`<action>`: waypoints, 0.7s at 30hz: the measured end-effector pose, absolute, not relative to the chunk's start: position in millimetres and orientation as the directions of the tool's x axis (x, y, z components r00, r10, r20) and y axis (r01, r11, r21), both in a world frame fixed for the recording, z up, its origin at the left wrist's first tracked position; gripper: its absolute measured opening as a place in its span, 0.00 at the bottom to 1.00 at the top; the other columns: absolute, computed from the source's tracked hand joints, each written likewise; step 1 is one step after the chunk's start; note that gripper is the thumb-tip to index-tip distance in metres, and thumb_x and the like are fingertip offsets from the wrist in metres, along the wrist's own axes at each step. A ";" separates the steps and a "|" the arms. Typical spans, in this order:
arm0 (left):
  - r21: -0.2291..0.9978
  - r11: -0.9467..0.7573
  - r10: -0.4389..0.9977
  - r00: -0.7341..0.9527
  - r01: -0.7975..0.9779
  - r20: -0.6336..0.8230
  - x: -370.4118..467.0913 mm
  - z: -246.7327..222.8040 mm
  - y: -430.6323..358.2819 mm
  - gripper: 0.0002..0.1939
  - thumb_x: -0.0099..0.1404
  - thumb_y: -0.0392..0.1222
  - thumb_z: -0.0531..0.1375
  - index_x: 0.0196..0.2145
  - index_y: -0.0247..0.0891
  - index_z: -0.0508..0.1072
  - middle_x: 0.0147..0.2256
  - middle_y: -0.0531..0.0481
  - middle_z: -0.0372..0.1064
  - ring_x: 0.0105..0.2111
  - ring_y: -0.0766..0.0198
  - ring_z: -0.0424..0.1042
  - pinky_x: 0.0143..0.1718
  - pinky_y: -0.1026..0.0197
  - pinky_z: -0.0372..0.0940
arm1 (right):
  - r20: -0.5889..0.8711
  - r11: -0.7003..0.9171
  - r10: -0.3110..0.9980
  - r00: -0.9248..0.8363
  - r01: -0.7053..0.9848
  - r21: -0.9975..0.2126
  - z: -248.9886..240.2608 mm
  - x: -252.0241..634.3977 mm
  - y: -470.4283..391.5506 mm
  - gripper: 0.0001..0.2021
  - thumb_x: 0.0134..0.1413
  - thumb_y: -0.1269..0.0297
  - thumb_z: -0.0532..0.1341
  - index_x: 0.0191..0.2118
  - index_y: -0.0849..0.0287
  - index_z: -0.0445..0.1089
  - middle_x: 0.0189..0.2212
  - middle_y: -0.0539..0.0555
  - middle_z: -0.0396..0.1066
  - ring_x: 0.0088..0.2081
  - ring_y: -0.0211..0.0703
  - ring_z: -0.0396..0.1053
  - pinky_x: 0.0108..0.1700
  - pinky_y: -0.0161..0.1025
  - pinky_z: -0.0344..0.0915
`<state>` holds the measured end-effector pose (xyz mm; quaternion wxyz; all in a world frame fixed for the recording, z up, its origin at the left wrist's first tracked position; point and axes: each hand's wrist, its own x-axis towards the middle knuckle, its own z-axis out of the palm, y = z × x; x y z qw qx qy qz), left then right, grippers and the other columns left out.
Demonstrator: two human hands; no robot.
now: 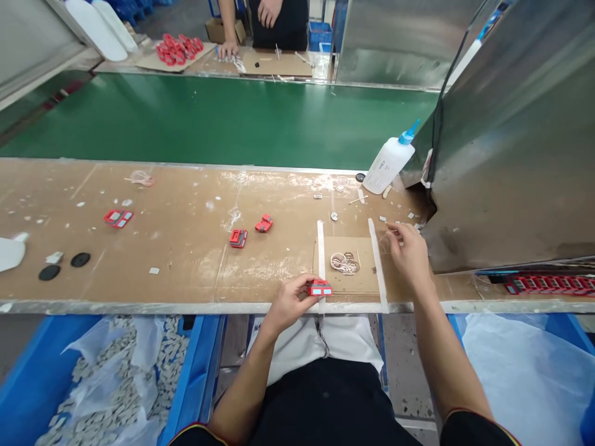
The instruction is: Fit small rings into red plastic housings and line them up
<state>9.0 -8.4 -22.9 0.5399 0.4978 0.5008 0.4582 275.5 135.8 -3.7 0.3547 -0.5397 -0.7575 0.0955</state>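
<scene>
Far left on the table (186, 260), a red part (118, 217) lies flat, two more red pieces (238, 238) sit mid-table, all unheld. The left hand (290, 301) has its fingers clamped on a red block (319, 288) at the near edge, long axis running left-right, just left of the tape-framed cardboard square (351, 263). The right hand (409, 251) pinches something tiny beyond the frame's right strip. The glue bottle (387, 162) leans behind; its label can't be read.

Legible text: none; the white glue bottle (387, 162) bears a label with dark print, too small and blurred to read.
</scene>
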 end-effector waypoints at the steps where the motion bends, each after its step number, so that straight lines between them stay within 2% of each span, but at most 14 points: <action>1: 0.996 0.090 0.992 0.084 0.000 -0.090 9.0 -23.0 -8.3 0.12 0.61 0.42 0.67 0.41 0.35 0.77 0.39 0.44 0.79 0.38 0.60 0.79 0.43 0.59 0.75 | 0.410 0.392 0.891 -0.197 0.788 -0.475 -2.4 283.8 150.6 0.12 0.64 0.64 0.56 0.45 0.58 0.76 0.40 0.59 0.75 0.40 0.50 0.74 0.45 0.47 0.71; 4: 0.995 0.100 0.992 0.078 -0.011 -0.099 9.3 -23.2 -8.3 0.13 0.59 0.42 0.68 0.41 0.35 0.77 0.39 0.45 0.79 0.38 0.60 0.79 0.44 0.59 0.75 | 0.253 0.386 0.913 -0.321 0.881 -0.273 0.5 291.2 187.1 0.12 0.62 0.69 0.58 0.46 0.60 0.76 0.42 0.62 0.75 0.44 0.53 0.74 0.47 0.47 0.70; 7: 0.995 0.099 0.993 0.064 -0.019 -0.097 9.9 -23.1 -8.8 0.12 0.58 0.39 0.68 0.40 0.35 0.78 0.38 0.45 0.80 0.38 0.59 0.79 0.42 0.60 0.74 | 0.130 0.385 0.920 -0.369 0.914 -0.131 4.4 281.5 206.6 0.11 0.62 0.72 0.58 0.41 0.62 0.79 0.38 0.62 0.76 0.43 0.54 0.74 0.44 0.45 0.68; 13: 0.991 0.126 0.991 0.046 -0.049 -0.124 10.3 -26.2 -10.1 0.15 0.56 0.36 0.68 0.43 0.35 0.80 0.38 0.44 0.81 0.39 0.57 0.80 0.43 0.59 0.74 | 0.086 0.433 0.900 -0.428 0.900 -0.056 9.1 267.5 204.6 0.13 0.59 0.75 0.59 0.26 0.60 0.77 0.29 0.60 0.73 0.31 0.48 0.73 0.34 0.40 0.63; 18: 0.991 0.126 0.992 0.033 -0.054 -0.125 10.6 -30.3 -9.9 0.19 0.54 0.36 0.68 0.45 0.34 0.81 0.39 0.43 0.81 0.37 0.58 0.79 0.42 0.59 0.74 | 0.040 0.453 0.891 -0.451 0.891 -0.035 12.1 264.9 192.4 0.12 0.59 0.74 0.59 0.27 0.60 0.76 0.31 0.61 0.75 0.32 0.48 0.74 0.33 0.40 0.62; 21: 0.992 0.119 0.993 0.030 -0.051 -0.117 10.3 -31.8 -10.2 0.21 0.55 0.38 0.69 0.48 0.34 0.81 0.41 0.42 0.81 0.38 0.57 0.79 0.44 0.57 0.74 | -0.006 0.423 0.905 -0.426 0.900 -0.101 18.5 264.7 195.5 0.09 0.56 0.74 0.62 0.27 0.58 0.75 0.31 0.59 0.76 0.34 0.50 0.75 0.34 0.40 0.61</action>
